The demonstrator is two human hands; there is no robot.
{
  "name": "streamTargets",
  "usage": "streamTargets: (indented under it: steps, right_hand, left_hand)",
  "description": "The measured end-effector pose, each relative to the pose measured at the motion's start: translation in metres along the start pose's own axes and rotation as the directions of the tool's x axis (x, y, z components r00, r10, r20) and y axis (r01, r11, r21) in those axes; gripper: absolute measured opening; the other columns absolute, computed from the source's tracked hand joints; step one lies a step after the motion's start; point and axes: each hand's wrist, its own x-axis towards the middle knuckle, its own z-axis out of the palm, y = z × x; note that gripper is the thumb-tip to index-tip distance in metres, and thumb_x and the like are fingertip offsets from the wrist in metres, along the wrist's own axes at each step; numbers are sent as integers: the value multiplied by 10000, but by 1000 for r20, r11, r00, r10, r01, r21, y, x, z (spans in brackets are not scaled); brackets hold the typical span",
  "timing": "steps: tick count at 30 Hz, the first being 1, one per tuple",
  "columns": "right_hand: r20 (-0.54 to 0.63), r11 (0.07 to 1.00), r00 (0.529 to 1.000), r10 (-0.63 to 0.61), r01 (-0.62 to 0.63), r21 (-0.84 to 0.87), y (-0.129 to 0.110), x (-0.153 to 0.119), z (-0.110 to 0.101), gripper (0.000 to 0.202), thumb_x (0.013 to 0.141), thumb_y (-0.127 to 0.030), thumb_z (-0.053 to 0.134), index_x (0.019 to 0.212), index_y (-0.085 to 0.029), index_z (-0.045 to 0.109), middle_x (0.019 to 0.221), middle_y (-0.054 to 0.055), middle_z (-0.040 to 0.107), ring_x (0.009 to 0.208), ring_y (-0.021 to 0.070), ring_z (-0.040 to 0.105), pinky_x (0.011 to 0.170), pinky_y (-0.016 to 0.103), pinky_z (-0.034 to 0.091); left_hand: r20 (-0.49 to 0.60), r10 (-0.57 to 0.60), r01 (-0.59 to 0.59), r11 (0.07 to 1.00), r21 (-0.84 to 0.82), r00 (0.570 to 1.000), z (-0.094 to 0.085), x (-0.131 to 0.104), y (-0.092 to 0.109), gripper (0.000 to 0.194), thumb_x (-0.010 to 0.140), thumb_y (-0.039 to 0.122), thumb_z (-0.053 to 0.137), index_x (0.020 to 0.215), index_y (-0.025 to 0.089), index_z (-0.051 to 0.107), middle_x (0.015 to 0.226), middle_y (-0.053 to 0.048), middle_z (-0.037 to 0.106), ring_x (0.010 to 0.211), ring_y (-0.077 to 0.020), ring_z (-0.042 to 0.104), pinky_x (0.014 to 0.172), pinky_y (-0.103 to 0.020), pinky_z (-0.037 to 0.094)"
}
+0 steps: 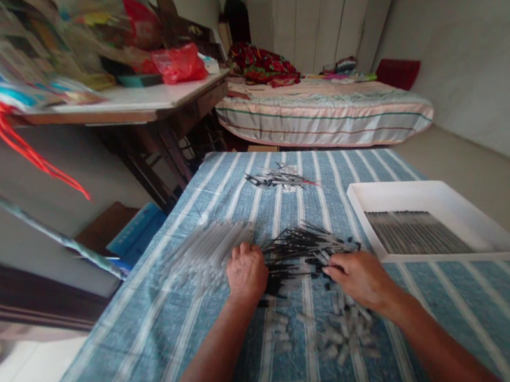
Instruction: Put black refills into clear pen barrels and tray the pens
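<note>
Two hands over thin dark rods [298, 243] on the striped surface [141, 328]
Left grip [246, 272] curls beside clear tubes [210, 248], right grip [360, 277] bends at the rods' end; closure and hold unclear.

Translucent plastic tubes [214, 249], softly shiny
My counter [127, 326] wears matt striped cloth; the bag [182, 64] is glossy plastic.

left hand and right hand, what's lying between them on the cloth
Between the left hand and right hand, the head view shows a loose pile of thin black rods on the blue-and-white striped cloth.
</note>
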Motion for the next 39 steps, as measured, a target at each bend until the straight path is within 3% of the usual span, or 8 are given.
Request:
streamTargets:
  steps: [5, 8, 14, 17, 21, 29, 35, 39]
  right_hand:
    - [92, 994, 995, -30, 40, -100, -17, 5, 8, 247, 853, -331, 462, 776, -208, 661, 763, 66, 707, 731, 200, 647, 567, 244, 320]
    - [122, 983, 991, -54, 74, -169, -28, 8, 11, 239, 855, -295, 443, 814, -196, 656, 788, 93, 707, 770, 231, 659, 587, 256, 360]
    - [165, 955, 978, -127, 165, -245, -43, 16, 13, 247, 838, -210, 422, 835, -176, 666, 803, 130, 708, 794, 259, 665, 620, 284, 419]
    - [178, 954, 977, -120, 163, -253, -45, 19, 13, 243, 825, -205, 432, 847, -169, 671, 821, 139, 708, 797, 258, 666, 629, 288, 429]
    - [173, 961, 981, -92, 133, -242, -45, 21, 14, 246, 834, -232, 434, 865, -178, 672, 823, 122, 710, 794, 232, 663, 651, 277, 431]
    - [187, 935, 971, -151, 202, -292, -50, 25, 25, 252, 821, -173, 432, 820, -158, 683, 812, 150, 706, 827, 261, 666, 652, 284, 452]
    - [205, 924, 964, -171, 229, -305, -50, 26, 25, 236, 812, -179, 439, 856, -154, 669, 829, 154, 702, 838, 274, 665, 642, 295, 459]
    - [227, 909, 956, -183, 253, -331, -52, 24, 25, 228, 800, -130, 436, 829, -138, 662, 789, 156, 698, 796, 255, 670, 623, 275, 446]
  left_hand:
    - [-57, -58, 55, 997, -56, 997, -2, -1, 0, 261, 793, 64, 370, 892, 94, 609, 888, -166, 602, 883, -293, 563, 712, -372, 446]
    - [-141, -91, 60, 976, -208, 986, -2, -3, -2, 220, 803, 81, 371, 878, 86, 578, 880, -173, 591, 868, -291, 566, 744, -388, 446]
    - [-207, -122, 17, 894, -448, 971, -5, -6, -8, 155, 790, 80, 429, 876, 138, 545, 857, -103, 596, 818, -217, 591, 750, -330, 472]
    - [-226, -158, -12, 796, -606, 961, -6, -8, -10, 154, 769, 104, 478, 887, 157, 560, 851, -71, 617, 830, -203, 607, 767, -324, 485]
    - [-204, -176, -64, 586, -807, 963, -9, -11, -12, 229, 796, 204, 502, 1005, 163, 589, 894, -62, 663, 870, -200, 625, 813, -317, 481]
    - [-86, -139, -30, 365, -931, 987, -6, -15, -8, 395, 842, 328, 466, 1176, 143, 569, 820, -47, 678, 728, -171, 632, 725, -287, 499]
    - [-43, -69, -21, 300, -954, 997, -7, -18, -8, 299, 837, 308, 478, 1070, 153, 585, 693, -1, 621, 553, -121, 570, 576, -234, 474]
    - [-47, -77, -19, 336, -942, 996, -6, -17, -9, 214, 821, 261, 490, 976, 145, 581, 721, -11, 625, 567, -121, 583, 588, -232, 465]
